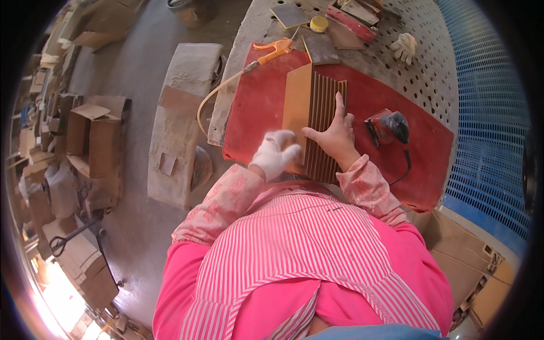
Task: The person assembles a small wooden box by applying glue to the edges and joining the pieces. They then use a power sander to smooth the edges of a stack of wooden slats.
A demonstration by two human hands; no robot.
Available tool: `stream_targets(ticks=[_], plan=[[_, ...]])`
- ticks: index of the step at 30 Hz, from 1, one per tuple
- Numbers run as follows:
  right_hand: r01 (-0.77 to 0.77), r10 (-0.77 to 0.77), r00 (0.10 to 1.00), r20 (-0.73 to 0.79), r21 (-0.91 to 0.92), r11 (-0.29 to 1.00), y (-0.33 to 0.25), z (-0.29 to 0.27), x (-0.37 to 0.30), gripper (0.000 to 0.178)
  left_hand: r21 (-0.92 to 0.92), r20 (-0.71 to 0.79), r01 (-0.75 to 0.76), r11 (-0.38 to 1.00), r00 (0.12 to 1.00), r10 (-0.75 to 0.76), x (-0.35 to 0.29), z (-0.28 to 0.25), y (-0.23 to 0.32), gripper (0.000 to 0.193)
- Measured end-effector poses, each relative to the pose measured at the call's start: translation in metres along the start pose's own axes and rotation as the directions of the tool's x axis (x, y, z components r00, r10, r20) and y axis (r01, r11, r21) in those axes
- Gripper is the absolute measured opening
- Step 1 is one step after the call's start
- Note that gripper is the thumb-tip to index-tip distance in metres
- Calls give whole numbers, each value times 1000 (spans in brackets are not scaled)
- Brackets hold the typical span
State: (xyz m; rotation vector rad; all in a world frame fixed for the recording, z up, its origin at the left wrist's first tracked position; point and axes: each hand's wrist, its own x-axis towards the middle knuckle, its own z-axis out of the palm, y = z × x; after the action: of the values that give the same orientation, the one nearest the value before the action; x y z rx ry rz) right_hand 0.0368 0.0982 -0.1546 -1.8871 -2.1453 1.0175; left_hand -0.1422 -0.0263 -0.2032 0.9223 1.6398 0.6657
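A slatted wooden piece (322, 113) stands in front of me, with a row of narrow brown ridges and a smooth tan board (297, 102) on its left side. My right hand (337, 135) is bare and lies over the ridges, thumb and index finger spread, the index pointing away from me. By the near left edge of the tan board is my left hand (275, 154), in a white glove. Its fingers are bent with a gap to the thumb, and nothing shows between them. Whether it touches the board is hard to see.
Red cloth (255, 107) covers the near part of the perforated worktable (422, 79). A corded sander (388, 127) rests to the right, an orange air gun (275, 51) with its hose at far left. Beyond lie a glove (404, 48), yellow tin (318, 24) and flat pads (322, 49). Cardboard boxes (96, 136) stand left.
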Motion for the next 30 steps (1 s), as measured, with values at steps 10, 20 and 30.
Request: stream_targets(ticks=[10, 20, 30], plan=[[80, -80, 996, -42, 3, 997, -32, 38, -23, 146, -21, 203, -63, 998, 977, 66, 39, -24, -38, 75], [168, -159, 985, 66, -177, 970, -25, -14, 25, 133, 161, 157, -123, 979, 983, 98, 1, 17, 13, 87], [820, -675, 537, 506, -124, 559, -46, -27, 88, 125, -658, -583, -272, 702, 774, -246, 10, -55, -64, 27]])
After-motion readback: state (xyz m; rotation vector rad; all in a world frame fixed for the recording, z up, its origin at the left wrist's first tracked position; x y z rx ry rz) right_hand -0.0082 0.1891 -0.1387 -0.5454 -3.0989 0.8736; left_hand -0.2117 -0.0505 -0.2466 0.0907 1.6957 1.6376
